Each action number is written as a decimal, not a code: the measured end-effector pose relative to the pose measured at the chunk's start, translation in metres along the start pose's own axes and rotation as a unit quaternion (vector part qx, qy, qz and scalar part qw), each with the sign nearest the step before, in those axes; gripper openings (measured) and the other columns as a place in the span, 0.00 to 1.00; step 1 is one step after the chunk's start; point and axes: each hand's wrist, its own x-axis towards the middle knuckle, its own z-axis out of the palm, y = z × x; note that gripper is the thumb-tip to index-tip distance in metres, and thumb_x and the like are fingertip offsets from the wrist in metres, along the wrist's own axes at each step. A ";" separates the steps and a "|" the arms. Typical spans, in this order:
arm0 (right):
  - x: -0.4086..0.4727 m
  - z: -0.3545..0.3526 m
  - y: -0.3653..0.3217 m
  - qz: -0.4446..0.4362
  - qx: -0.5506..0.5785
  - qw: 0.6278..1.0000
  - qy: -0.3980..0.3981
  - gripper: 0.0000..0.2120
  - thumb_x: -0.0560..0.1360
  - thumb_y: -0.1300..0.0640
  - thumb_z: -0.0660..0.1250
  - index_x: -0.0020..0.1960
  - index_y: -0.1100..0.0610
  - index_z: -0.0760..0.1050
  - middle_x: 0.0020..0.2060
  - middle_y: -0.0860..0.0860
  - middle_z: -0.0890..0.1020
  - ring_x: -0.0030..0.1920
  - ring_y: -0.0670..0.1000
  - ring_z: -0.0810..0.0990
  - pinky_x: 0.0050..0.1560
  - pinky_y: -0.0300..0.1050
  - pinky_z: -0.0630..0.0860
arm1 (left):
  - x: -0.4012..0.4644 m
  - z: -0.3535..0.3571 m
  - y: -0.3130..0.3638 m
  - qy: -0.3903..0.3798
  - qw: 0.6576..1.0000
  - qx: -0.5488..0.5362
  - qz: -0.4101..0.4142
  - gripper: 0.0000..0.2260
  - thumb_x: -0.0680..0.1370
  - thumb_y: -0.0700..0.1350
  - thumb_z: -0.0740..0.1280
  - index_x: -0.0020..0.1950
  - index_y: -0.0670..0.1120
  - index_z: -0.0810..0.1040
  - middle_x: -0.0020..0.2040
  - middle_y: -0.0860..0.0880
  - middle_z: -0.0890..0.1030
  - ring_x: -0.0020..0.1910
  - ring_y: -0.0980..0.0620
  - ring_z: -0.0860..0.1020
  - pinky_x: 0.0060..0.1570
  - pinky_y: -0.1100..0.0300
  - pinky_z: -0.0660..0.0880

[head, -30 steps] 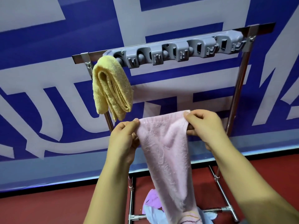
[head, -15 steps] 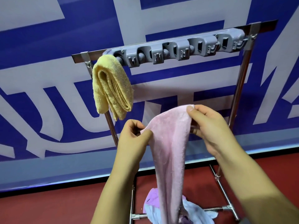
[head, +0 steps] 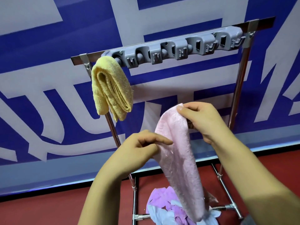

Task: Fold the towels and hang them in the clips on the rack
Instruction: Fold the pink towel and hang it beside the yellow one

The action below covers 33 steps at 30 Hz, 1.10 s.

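Observation:
A pink towel (head: 180, 153) hangs lengthwise in front of the rack, folded narrow. My right hand (head: 203, 120) pinches its top end. My left hand (head: 138, 150) is lower down on the towel's left edge, thumb and forefinger on the cloth. A folded yellow towel (head: 112, 88) hangs from the leftmost clip of the grey clip bar (head: 178, 49), which runs along the top rail of the metal rack (head: 237, 88). The other clips on the bar hold nothing.
A heap of purple and pale blue towels (head: 164, 207) lies on the red floor between the rack's base bars (head: 225, 207). A blue and white banner wall (head: 48, 78) stands close behind the rack.
The two top corners of the pink towel came together, so it now hangs narrow. My left hand dropped from the top corner to lower on the left edge. My right hand keeps the top.

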 end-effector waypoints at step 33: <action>-0.046 0.002 -0.018 -0.012 0.089 0.982 -0.165 0.05 0.64 0.63 0.73 0.40 0.59 0.81 0.35 0.56 0.84 0.37 0.50 0.82 0.41 0.44 0.82 | 0.000 0.001 0.007 0.204 0.926 0.166 0.271 0.04 0.73 0.51 0.70 0.44 0.53 0.82 0.43 0.59 0.79 0.46 0.53 0.75 0.46 0.53 0.72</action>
